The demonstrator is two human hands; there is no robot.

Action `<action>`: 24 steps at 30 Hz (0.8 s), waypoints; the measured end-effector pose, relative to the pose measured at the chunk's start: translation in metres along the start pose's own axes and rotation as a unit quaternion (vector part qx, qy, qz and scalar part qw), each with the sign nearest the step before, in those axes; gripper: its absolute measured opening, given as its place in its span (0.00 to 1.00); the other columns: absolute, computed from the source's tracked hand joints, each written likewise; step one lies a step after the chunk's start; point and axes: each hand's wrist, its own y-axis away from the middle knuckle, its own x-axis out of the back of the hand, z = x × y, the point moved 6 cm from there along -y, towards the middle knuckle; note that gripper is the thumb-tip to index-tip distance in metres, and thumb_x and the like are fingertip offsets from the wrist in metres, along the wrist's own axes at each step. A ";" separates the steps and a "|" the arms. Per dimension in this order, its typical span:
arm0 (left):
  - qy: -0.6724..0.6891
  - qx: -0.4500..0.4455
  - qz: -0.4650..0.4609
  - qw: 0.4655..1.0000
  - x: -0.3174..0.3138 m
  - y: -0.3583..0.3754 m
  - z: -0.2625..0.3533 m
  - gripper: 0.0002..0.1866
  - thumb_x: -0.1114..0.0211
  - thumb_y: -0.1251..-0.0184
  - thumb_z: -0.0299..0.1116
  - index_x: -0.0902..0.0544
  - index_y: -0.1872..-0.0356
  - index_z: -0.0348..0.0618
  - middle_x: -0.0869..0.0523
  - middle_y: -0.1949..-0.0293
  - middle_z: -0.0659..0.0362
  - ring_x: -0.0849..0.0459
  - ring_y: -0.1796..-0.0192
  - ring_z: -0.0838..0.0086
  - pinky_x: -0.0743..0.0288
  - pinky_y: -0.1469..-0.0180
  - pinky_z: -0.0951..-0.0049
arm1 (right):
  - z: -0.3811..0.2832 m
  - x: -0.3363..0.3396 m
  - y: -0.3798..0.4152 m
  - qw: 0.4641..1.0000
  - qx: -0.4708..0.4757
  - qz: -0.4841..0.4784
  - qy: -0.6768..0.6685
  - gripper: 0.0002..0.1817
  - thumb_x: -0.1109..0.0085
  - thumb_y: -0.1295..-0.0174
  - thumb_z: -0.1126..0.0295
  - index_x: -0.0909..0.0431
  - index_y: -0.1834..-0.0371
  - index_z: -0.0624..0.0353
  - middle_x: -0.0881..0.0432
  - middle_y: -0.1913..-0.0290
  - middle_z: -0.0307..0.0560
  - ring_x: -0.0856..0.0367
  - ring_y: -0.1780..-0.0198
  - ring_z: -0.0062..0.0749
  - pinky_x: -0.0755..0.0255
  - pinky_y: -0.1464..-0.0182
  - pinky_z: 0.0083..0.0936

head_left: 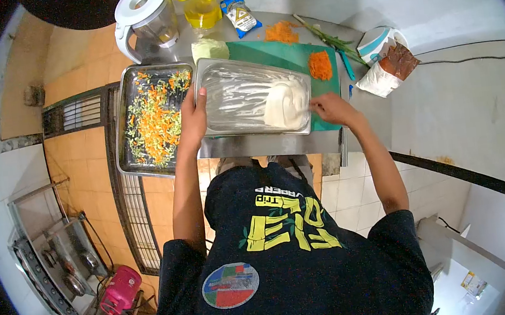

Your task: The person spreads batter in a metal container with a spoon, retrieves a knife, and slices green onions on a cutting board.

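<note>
A rectangular metal pan [231, 132] holds thick white batter [286, 105], heaped toward its right end and smeared thinly elsewhere. My left hand [193, 117] grips the pan's left rim, fingers closed over the edge. At the right end, my right hand [332, 110] is closed in a pinch beside the batter. Whatever it holds is blurred and too small to name. Left of the pan, a dark baking tray [124, 152] carries chopped green and orange vegetables [156, 127]. Under the pan lies a green cutting board [326, 122].
Behind the pan stand a blender jug [148, 18], a yellow oil pouch [201, 9] and a blue packet [241, 17]. Grated carrot [320, 65], green stalks [329, 39], a teal-handled knife [347, 64] and an opened foil bag [384, 76] lie to the right.
</note>
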 end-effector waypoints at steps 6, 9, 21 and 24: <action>0.005 -0.006 0.009 1.000 0.000 0.001 -0.011 0.25 0.48 0.18 0.43 0.27 0.33 0.34 0.17 0.42 0.47 0.23 0.40 0.68 0.34 0.34 0.69 | 0.004 0.010 0.001 0.995 -0.037 0.072 -0.060 0.16 0.43 0.33 0.58 0.15 0.57 0.60 0.14 0.62 0.61 0.16 0.59 0.59 0.24 0.51 0.47; 0.008 0.007 0.006 1.000 0.000 0.002 -0.003 0.25 0.48 0.18 0.43 0.28 0.32 0.33 0.18 0.41 0.47 0.23 0.39 0.67 0.34 0.33 0.69 | 0.006 -0.001 -0.003 0.998 0.019 -0.019 -0.050 0.15 0.43 0.33 0.59 0.15 0.57 0.60 0.14 0.62 0.61 0.15 0.59 0.59 0.23 0.51 0.47; 0.022 0.015 -0.003 1.000 0.000 0.002 -0.007 0.25 0.48 0.18 0.42 0.28 0.32 0.32 0.17 0.41 0.47 0.23 0.39 0.68 0.34 0.34 0.69 | 0.002 0.013 -0.005 0.997 -0.045 0.033 -0.045 0.17 0.44 0.33 0.59 0.16 0.54 0.61 0.14 0.61 0.61 0.16 0.59 0.61 0.24 0.51 0.47; -0.004 0.038 -0.016 0.999 0.003 0.001 -0.009 0.24 0.48 0.18 0.41 0.28 0.32 0.32 0.17 0.42 0.47 0.23 0.40 0.69 0.34 0.34 0.69 | 0.002 0.006 -0.008 0.997 0.015 -0.063 -0.036 0.17 0.44 0.33 0.58 0.16 0.53 0.60 0.14 0.60 0.61 0.16 0.57 0.62 0.24 0.51 0.49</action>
